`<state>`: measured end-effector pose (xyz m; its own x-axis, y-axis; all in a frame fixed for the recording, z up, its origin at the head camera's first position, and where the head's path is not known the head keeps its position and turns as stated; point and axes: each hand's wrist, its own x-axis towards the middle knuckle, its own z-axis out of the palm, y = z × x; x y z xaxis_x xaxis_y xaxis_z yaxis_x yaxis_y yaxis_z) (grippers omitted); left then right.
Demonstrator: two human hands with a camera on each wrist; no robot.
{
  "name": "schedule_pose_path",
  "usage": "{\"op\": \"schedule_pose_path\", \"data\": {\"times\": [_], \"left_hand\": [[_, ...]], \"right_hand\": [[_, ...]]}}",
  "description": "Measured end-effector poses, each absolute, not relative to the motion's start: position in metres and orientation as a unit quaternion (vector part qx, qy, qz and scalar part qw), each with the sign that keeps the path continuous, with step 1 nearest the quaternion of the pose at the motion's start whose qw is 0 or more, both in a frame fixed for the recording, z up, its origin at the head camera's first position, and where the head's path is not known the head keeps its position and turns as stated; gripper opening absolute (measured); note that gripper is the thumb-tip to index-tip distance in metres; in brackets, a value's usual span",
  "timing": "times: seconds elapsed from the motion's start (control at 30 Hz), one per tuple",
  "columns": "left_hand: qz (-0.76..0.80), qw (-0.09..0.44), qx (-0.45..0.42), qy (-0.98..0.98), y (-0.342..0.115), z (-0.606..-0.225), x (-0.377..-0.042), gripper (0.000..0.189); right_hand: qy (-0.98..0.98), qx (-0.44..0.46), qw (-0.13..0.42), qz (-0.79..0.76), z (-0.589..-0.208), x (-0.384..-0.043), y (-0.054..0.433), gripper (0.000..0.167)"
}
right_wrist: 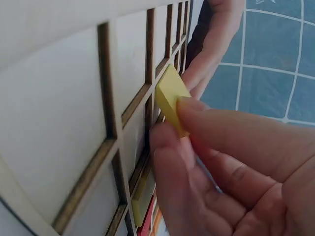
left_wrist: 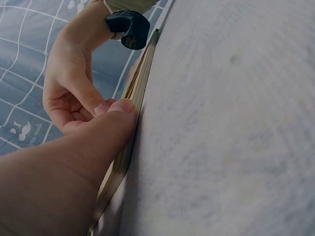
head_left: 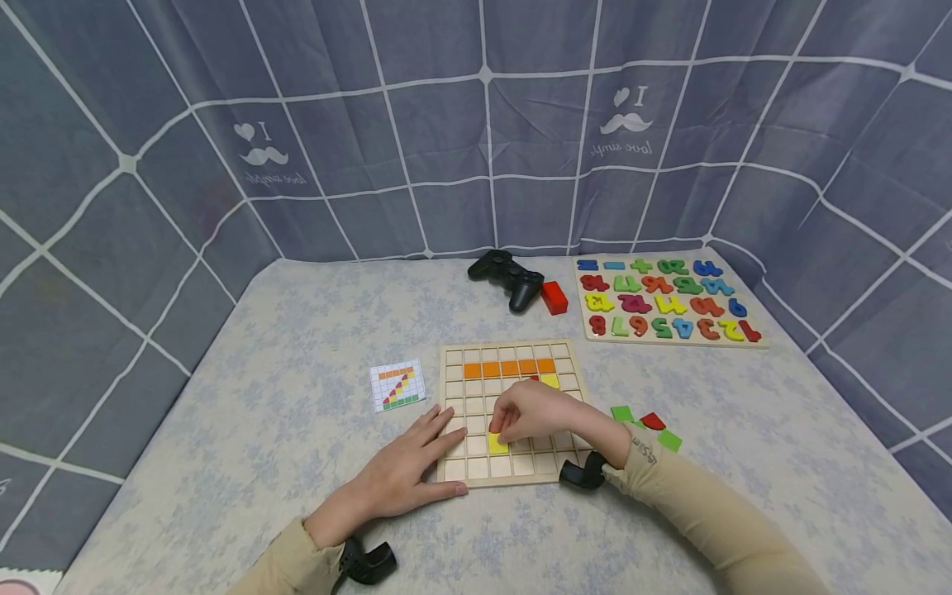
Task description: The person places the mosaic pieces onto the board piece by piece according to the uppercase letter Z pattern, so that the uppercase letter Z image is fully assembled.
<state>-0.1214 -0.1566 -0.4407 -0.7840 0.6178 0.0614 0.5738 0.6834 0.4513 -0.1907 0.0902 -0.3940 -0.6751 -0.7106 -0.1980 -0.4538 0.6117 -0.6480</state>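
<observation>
A wooden grid board (head_left: pixel 476 405) lies on the table with a row of orange tiles (head_left: pixel 509 367) near its far side. My right hand (head_left: pixel 537 411) is over the board and pinches a yellow tile (right_wrist: pixel 171 96) between thumb and finger. The tile stands tilted at the grid in the right wrist view. Another yellow tile (head_left: pixel 549 381) sits in the grid, and bits of red show beside my fingers. My left hand (head_left: pixel 405 463) rests at the board's left side, fingers spread over the rim, thumb (left_wrist: pixel 120 108) at the near edge. My right hand hides the middle cells.
Left of the board lies a pattern card (head_left: pixel 397 385). Green tiles (head_left: pixel 669 440) and a red piece (head_left: pixel 653 421) are scattered to the right. Farther back are a black game controller (head_left: pixel 507 279), a red block (head_left: pixel 554 297) and a number puzzle board (head_left: pixel 669 299).
</observation>
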Motion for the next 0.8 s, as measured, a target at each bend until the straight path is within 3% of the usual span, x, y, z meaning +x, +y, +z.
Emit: {"op": "schedule_pose_path", "data": {"times": [0.3,0.6,0.8], "left_hand": [[0.228,0.046,0.327,0.916,-0.157,-0.442,-0.122,0.075],[0.232,0.056,0.325,0.915,-0.157,-0.441,-0.123,0.076],[0.235,0.057,0.324,0.915,-0.157,-0.441,-0.123,0.076]], "right_hand": [[0.896,-0.323,0.179,-0.246,-0.393,-0.186,0.102,0.011],[0.859,-0.314,0.226,-0.335,-0.392,-0.196,0.158,0.010],[0.866,-0.278,0.227,-0.348,-0.388,-0.202,0.202,0.014]]}}
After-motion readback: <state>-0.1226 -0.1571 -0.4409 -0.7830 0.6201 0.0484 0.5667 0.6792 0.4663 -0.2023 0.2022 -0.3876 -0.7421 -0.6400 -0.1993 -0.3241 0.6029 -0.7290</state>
